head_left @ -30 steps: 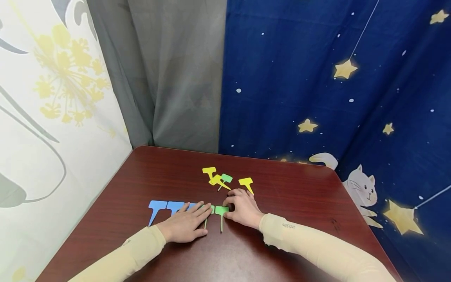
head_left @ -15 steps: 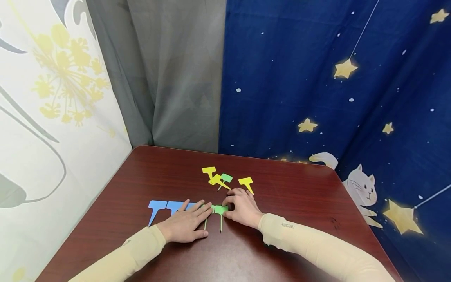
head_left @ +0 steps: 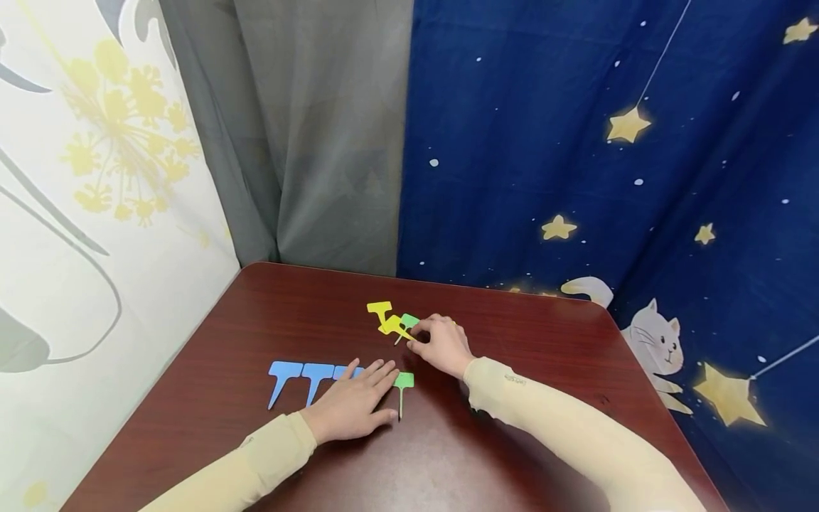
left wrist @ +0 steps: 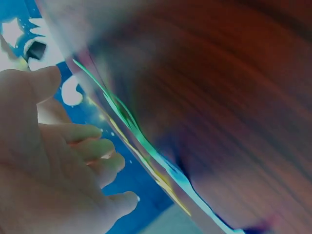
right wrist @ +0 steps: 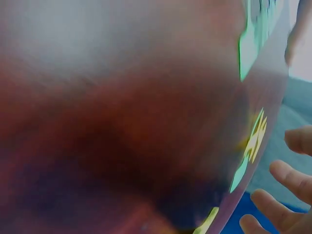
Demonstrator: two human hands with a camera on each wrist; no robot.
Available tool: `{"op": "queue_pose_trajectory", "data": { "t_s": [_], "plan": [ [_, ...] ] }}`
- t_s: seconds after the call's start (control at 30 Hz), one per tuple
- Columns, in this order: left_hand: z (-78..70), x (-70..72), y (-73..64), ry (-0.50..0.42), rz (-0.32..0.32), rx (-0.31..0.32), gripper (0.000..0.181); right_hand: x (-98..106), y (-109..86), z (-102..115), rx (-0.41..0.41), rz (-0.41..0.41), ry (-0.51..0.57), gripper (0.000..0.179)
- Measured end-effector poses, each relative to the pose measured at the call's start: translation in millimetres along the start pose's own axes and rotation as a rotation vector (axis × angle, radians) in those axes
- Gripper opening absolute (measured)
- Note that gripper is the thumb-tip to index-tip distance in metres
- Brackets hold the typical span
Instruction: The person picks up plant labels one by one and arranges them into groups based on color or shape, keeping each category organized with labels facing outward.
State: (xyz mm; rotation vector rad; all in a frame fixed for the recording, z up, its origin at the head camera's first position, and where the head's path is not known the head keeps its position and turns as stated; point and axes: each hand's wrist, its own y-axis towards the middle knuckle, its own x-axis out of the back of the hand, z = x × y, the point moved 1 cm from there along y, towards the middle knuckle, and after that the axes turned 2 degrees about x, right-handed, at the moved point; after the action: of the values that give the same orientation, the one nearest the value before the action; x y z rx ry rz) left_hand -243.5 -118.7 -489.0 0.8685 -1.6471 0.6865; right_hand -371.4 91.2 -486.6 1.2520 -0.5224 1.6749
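Flat T-shaped plant labels lie on the table. In the head view, three blue labels (head_left: 285, 370) and a green label (head_left: 404, 380) stand in a row, stems toward me. My left hand (head_left: 355, 407) lies over the row's right part with fingers extended, hiding the labels beneath. Farther back, my right hand (head_left: 443, 348) is beside a loose green label (head_left: 409, 322) and a yellow label (head_left: 393, 326), its fingers loosely bent. The right wrist view shows those fingers (right wrist: 275, 207) apart, holding nothing. Another yellow label is mostly hidden behind this hand.
One more yellow label (head_left: 379, 308) lies at the back, touching or overlapping its neighbour. The dark red wooden table (head_left: 525, 334) has a rounded far edge. Behind it hang a grey curtain (head_left: 339, 142) and a blue starry curtain (head_left: 512, 178); a white patterned one (head_left: 128, 284) is at left.
My right hand has left the row's end green label and moved back toward the loose labels. My left hand has shifted slightly right along the row.
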Motion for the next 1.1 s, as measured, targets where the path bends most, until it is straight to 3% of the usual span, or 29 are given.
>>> {"op": "queue_pose_trajectory", "data": {
  "t_s": [0.2, 0.4, 0.5, 0.6, 0.87, 1.1],
  "plan": [
    [-14.9, -5.7, 4.6, -0.011, 0.012, 0.03, 0.071, -12.1, 30.2, -5.8, -0.127, -0.026, -0.032, 0.04],
    [-21.6, -9.5, 10.7, 0.007, 0.033, 0.026, 0.07, -22.4, 45.2, -6.4, -0.216, 0.058, -0.099, 0.071],
    [-22.3, -10.4, 12.6, 0.012, 0.048, 0.02, 0.07, -24.0, 48.0, -5.2, -0.243, 0.094, -0.13, 0.078],
    [-22.5, -10.7, 13.9, 0.015, 0.056, 0.017, 0.07, -23.4, 50.3, -4.1, -0.252, 0.092, -0.129, 0.076],
    [-24.4, -10.9, 16.0, 0.01, 0.069, 0.017, 0.069, -26.1, 51.0, -6.6, -0.191, -0.016, -0.066, 0.061],
    [-22.1, -12.6, 16.4, 0.021, 0.074, 0.01, 0.069, -23.8, 49.3, -11.0, -0.156, -0.031, 0.04, 0.051]
  ]
}}
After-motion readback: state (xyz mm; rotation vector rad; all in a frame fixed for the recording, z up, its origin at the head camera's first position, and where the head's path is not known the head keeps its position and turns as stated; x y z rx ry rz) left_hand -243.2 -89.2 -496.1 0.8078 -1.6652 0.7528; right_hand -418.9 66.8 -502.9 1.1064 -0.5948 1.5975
